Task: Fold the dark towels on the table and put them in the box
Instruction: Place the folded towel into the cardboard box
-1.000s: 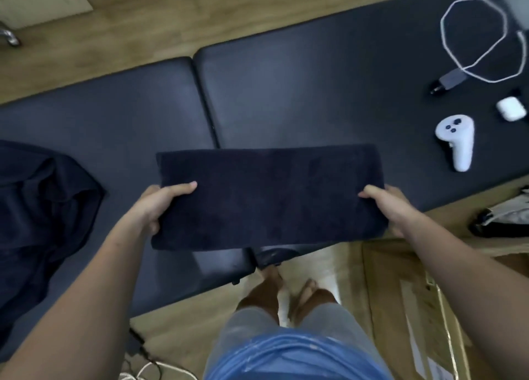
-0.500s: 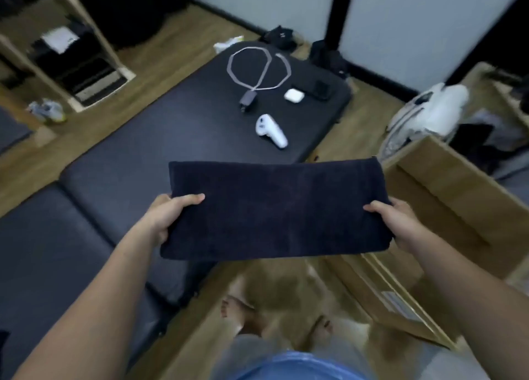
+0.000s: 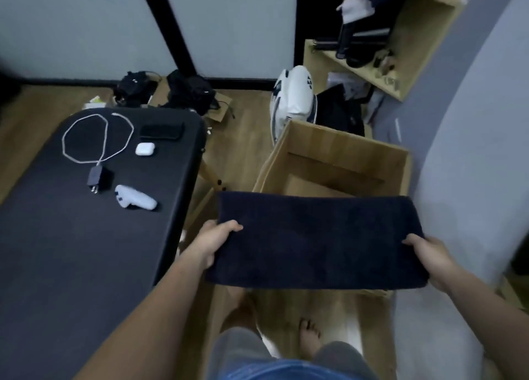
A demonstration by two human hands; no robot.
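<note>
Folded towel (image 3: 315, 240) stretched between left hand (image 3: 213, 240) and right hand (image 3: 429, 255).

the towel (image 3: 315, 242) covers the near half of the box (image 3: 337, 150), so its near wall and most of its bottom cannot be seen. the fingers of the left hand (image 3: 213, 243) and right hand (image 3: 429, 258) go under the towel's ends; only thumbs and backs show. the table (image 3: 71, 250) runs off the left and bottom edges. the shelf (image 3: 415, 35) is cut by the top edge, and the dark things on it are too blurred to name. so are the black heaps (image 3: 186, 93) on the floor by the wall. one foot (image 3: 309, 334) shows; the other is a blur below the towel.
</note>
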